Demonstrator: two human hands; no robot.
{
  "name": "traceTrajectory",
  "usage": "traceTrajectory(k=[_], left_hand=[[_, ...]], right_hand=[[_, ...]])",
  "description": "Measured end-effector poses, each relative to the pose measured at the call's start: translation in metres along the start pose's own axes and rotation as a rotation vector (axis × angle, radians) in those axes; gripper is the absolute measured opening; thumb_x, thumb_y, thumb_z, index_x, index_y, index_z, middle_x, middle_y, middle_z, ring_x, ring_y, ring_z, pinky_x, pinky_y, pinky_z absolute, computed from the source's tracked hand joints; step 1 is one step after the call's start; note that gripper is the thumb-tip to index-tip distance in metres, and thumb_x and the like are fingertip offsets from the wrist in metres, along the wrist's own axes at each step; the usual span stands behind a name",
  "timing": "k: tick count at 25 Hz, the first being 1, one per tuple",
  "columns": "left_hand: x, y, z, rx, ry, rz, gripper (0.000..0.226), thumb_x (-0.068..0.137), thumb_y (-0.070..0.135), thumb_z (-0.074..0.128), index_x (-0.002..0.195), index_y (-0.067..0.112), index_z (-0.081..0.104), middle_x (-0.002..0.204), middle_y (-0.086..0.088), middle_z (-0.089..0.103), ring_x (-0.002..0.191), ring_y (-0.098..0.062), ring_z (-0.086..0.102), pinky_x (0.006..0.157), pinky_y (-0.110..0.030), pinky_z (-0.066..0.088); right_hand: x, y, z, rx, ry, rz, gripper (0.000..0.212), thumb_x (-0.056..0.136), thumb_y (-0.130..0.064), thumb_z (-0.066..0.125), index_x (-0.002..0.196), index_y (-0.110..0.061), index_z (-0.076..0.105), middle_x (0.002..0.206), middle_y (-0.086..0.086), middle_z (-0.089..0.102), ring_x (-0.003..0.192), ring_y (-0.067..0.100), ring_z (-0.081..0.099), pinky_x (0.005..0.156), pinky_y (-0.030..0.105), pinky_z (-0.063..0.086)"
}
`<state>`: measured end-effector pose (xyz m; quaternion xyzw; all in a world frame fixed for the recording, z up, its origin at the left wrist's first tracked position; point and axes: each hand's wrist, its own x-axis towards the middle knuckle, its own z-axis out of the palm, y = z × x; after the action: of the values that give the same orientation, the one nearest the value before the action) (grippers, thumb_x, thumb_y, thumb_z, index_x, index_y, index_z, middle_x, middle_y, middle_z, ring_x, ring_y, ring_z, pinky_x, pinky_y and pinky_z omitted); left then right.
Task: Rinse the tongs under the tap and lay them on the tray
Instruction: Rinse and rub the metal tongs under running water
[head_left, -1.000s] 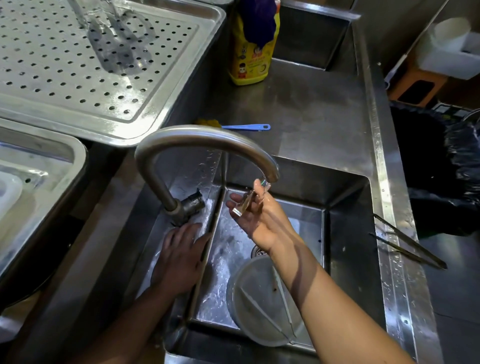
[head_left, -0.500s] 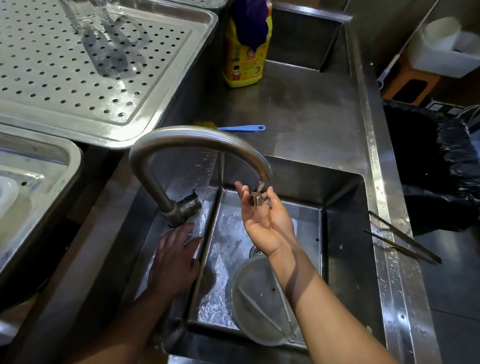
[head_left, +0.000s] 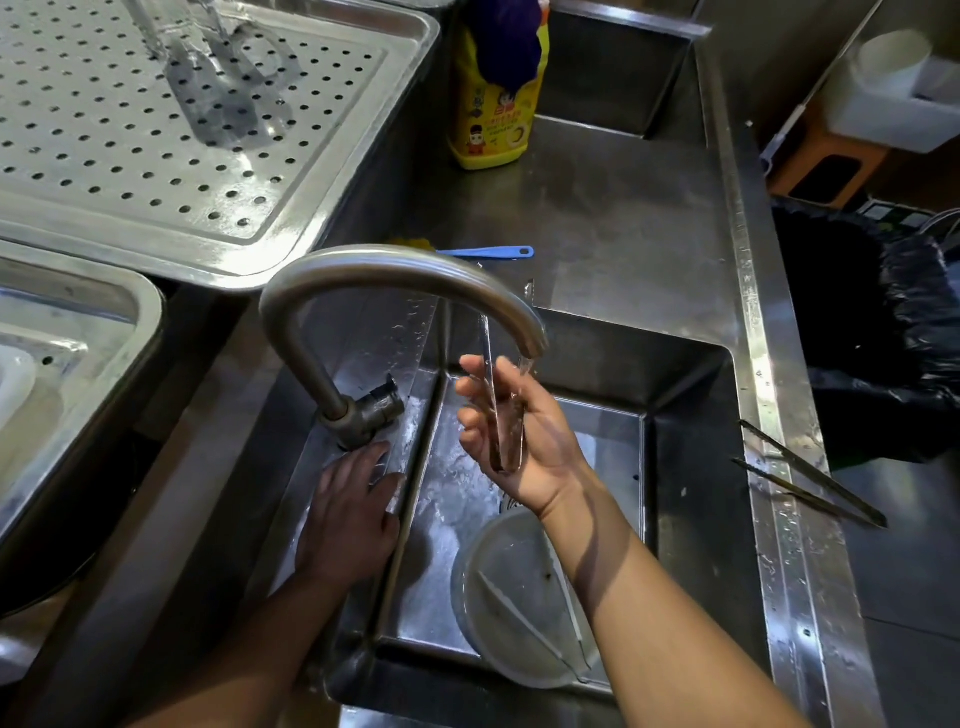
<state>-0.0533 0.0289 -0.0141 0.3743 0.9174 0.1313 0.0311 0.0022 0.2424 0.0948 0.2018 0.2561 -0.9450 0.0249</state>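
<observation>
Half a second back my right hand (head_left: 519, 436) cupped something small under the spout — now the tongs (head_left: 501, 410) lie lengthwise in my open palm, fingers loosely curled around them, water from the tap (head_left: 395, 280) running over. Left hand (head_left: 350, 514) lies flat, fingers together, on the sink (head_left: 691, 467) ledge near the valve. Rinsing step, I reckon. Next — carry them up-left to the tray (head_left: 322, 208), lay them flat.

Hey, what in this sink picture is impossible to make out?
Head view:
- Tongs tips: behind the tap spout.
- Sink drain: behind the right hand.
- Tap lever: under the left hand.
- Bottle top: cut by the upper edge.
- Tray: cut off left.
</observation>
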Motion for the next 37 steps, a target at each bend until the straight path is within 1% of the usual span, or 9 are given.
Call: traceTrajectory(k=[3, 8, 16, 20, 22, 24, 26, 30, 37], left_hand=[[0.001, -0.001, 0.001, 0.005, 0.004, 0.001, 0.040, 0.063, 0.017, 0.053, 0.098, 0.017, 0.073, 0.139, -0.011, 0.057, 0.125, -0.031, 0.051, 0.104, -0.043, 0.033], [0.001, -0.001, 0.001, -0.010, 0.013, 0.009, 0.041, 0.066, 0.023, 0.044, 0.094, 0.016, 0.073, 0.137, -0.013, 0.058, 0.124, -0.032, 0.051, 0.101, -0.045, 0.037], [0.001, -0.004, 0.005, -0.017, 0.009, 0.000, 0.034, 0.061, 0.014, 0.057, 0.091, 0.015, 0.072, 0.139, -0.013, 0.056, 0.123, -0.033, 0.050, 0.101, -0.042, 0.033], [0.000, -0.004, 0.005, -0.004, 0.015, 0.041, 0.033, 0.062, 0.014, 0.060, 0.093, 0.015, 0.072, 0.139, -0.014, 0.055, 0.125, -0.031, 0.046, 0.100, -0.040, 0.031], [0.000, -0.004, 0.004, 0.001, 0.010, 0.037, 0.035, 0.063, 0.014, 0.059, 0.096, 0.014, 0.072, 0.140, -0.014, 0.055, 0.125, -0.032, 0.048, 0.100, -0.042, 0.035], [0.000, -0.003, 0.004, 0.007, 0.016, 0.028, 0.038, 0.064, 0.015, 0.057, 0.099, 0.015, 0.071, 0.140, -0.013, 0.055, 0.125, -0.031, 0.047, 0.101, -0.044, 0.036], [0.000, -0.003, 0.006, 0.018, 0.021, 0.030, 0.040, 0.065, 0.016, 0.057, 0.102, 0.016, 0.070, 0.140, -0.011, 0.054, 0.126, -0.030, 0.044, 0.101, -0.044, 0.035], [0.001, -0.007, 0.011, 0.031, 0.017, 0.035, 0.034, 0.067, 0.018, 0.054, 0.098, 0.018, 0.069, 0.142, -0.009, 0.051, 0.126, -0.031, 0.045, 0.099, -0.043, 0.034], [0.002, -0.006, 0.013, 0.051, 0.005, 0.025, 0.025, 0.068, 0.018, 0.054, 0.086, 0.015, 0.071, 0.143, -0.010, 0.051, 0.124, -0.035, 0.048, 0.094, -0.046, 0.036]], right_hand=[[-0.011, 0.002, -0.002, -0.240, 0.063, -0.112, 0.041, 0.092, -0.026, 0.064, 0.128, -0.006, 0.057, 0.093, 0.008, 0.073, 0.056, 0.015, 0.062, 0.049, 0.026, 0.051], [-0.058, 0.027, -0.030, -0.429, 0.223, -0.081, 0.071, 0.088, -0.066, 0.049, 0.133, -0.012, 0.054, 0.084, 0.013, 0.066, 0.046, 0.018, 0.051, 0.042, 0.026, 0.041], [-0.106, 0.058, -0.069, -0.499, 0.327, -0.096, 0.052, 0.087, -0.062, 0.063, 0.106, -0.015, 0.070, 0.090, 0.018, 0.070, 0.062, 0.024, 0.062, 0.053, 0.036, 0.054], [-0.103, 0.066, -0.108, -0.621, 0.595, -0.050, 0.027, 0.091, -0.042, 0.069, 0.095, -0.016, 0.069, 0.082, 0.015, 0.062, 0.056, 0.022, 0.060, 0.052, 0.035, 0.055], [-0.105, 0.068, -0.137, -0.919, 0.727, 0.085, 0.015, 0.091, -0.042, 0.067, 0.089, -0.027, 0.067, 0.075, 0.006, 0.061, 0.056, 0.021, 0.061, 0.052, 0.034, 0.051], [-0.106, 0.073, -0.165, -1.428, 0.791, 0.302, 0.029, 0.087, -0.055, 0.061, 0.091, -0.026, 0.064, 0.080, 0.001, 0.067, 0.068, 0.024, 0.064, 0.055, 0.030, 0.047], [-0.101, 0.085, -0.186, -1.815, 0.774, 0.444, 0.042, 0.088, -0.064, 0.056, 0.098, -0.023, 0.062, 0.095, 0.005, 0.070, 0.085, 0.031, 0.065, 0.061, 0.031, 0.042], [-0.076, 0.113, -0.213, -1.818, 0.719, 0.555, 0.056, 0.091, -0.055, 0.059, 0.127, -0.012, 0.057, 0.129, 0.012, 0.059, 0.113, 0.032, 0.062, 0.086, 0.033, 0.051], [-0.066, 0.145, -0.244, -1.984, 0.669, 0.508, 0.038, 0.097, -0.035, 0.050, 0.129, -0.015, 0.057, 0.129, 0.011, 0.056, 0.113, 0.034, 0.059, 0.093, 0.039, 0.053]])
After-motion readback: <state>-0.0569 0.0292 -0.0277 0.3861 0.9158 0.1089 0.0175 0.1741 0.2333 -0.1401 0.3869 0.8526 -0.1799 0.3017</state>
